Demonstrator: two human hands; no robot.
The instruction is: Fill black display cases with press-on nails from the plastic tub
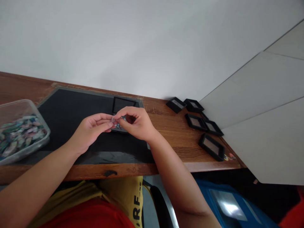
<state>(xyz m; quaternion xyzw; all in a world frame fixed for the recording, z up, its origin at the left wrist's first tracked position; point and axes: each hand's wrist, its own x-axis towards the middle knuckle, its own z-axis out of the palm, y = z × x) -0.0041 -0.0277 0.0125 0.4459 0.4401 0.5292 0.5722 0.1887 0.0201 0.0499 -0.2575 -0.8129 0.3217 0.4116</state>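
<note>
On the grained wooden table (171, 126), a smooth dark mat (71, 110) probably shields the wood; the translucent plastic tub (30, 150) sits left, presumably within reach. Over a black box (120, 130), the left hand (91, 128) and right hand (139, 124) pinch a tiny, glossy clear piece (113, 120) between fingertips, likely for control.

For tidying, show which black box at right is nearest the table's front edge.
The black box lowest in the picture; the other boxes sit nearer the back wall.

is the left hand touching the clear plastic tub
Apart: in the head view, a stretch of black mat shows between the left hand and the clear plastic tub.
</note>
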